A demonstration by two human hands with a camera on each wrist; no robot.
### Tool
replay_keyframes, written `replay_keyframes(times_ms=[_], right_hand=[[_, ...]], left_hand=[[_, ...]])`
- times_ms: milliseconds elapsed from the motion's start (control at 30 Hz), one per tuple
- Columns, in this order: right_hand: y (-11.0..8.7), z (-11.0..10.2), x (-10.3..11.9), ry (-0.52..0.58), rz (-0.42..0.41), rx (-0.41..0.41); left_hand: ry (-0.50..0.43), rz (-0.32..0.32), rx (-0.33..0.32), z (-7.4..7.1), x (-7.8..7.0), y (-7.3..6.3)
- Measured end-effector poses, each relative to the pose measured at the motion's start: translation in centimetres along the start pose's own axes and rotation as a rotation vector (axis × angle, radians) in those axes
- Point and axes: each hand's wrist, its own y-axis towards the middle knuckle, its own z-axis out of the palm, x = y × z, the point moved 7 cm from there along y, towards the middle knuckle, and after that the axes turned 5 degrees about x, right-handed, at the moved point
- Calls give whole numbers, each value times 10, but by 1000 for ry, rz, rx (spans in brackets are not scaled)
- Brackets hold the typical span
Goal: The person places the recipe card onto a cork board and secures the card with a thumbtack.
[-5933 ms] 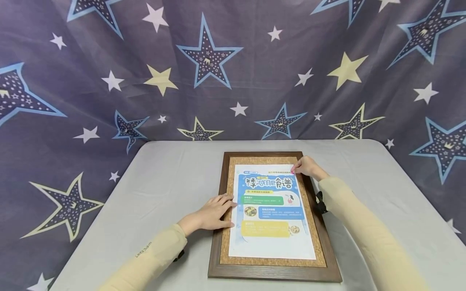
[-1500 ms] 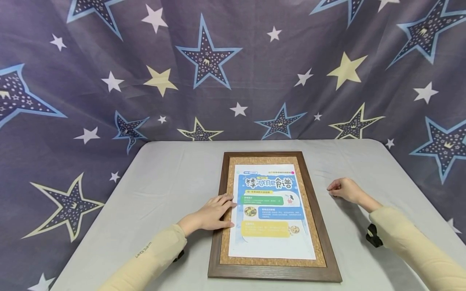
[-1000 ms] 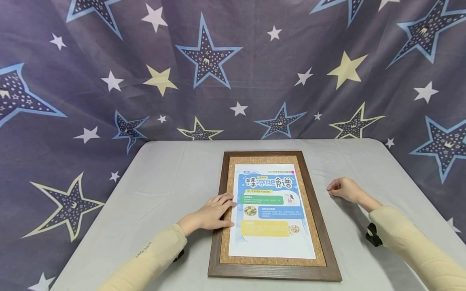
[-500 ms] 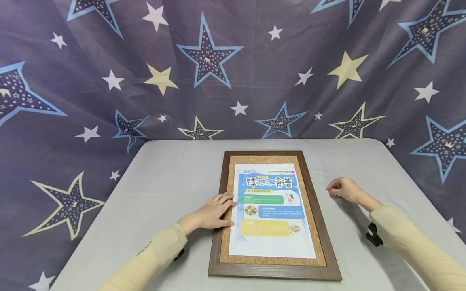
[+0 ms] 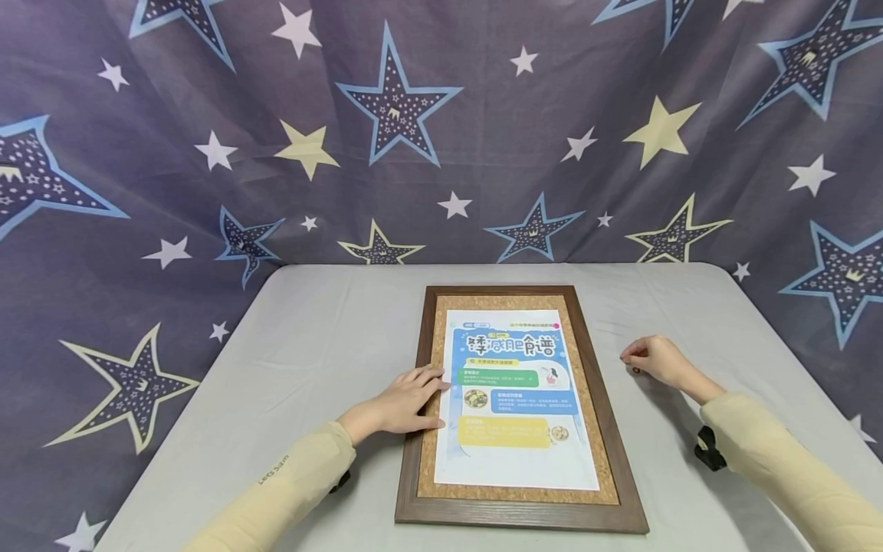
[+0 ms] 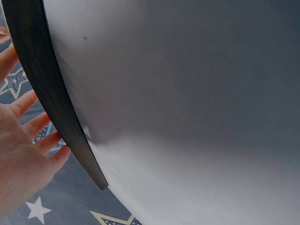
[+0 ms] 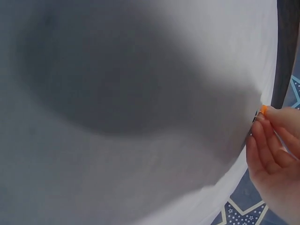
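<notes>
A printed poster [image 5: 513, 468] lies on a cork board [image 5: 607, 483] with a brown wooden frame [image 5: 517, 515]. One pink push pin [image 5: 556, 326] sits at the poster's top right corner. My left hand [image 5: 400, 402] rests with spread fingers across the frame's left side, fingertips touching the poster's left edge. To the right of the board, my right hand [image 5: 658, 360] is low over the table, thumb and fingertips together. In the right wrist view they pinch a small orange push pin [image 7: 264, 109], mostly hidden by the fingers.
The board lies on a table with a pale grey cover [image 5: 331, 330]. A dark curtain [image 5: 476, 130] with printed stars hangs behind the table and along its sides.
My right hand has left the poster's top right corner, where the pink push pin stays, and moved right over the table. It now pinches an orange push pin. My left hand stays put.
</notes>
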Motion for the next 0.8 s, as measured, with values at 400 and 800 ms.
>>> replay_keyframes(times_ms=[400,800], right_hand=[[0,0,18,-11,-45,-11],[-1,4,34,51,-70,-7]], left_hand=[[-2,11,-4,-1,-1,0],[-6,9,0,-1,-2,-1]])
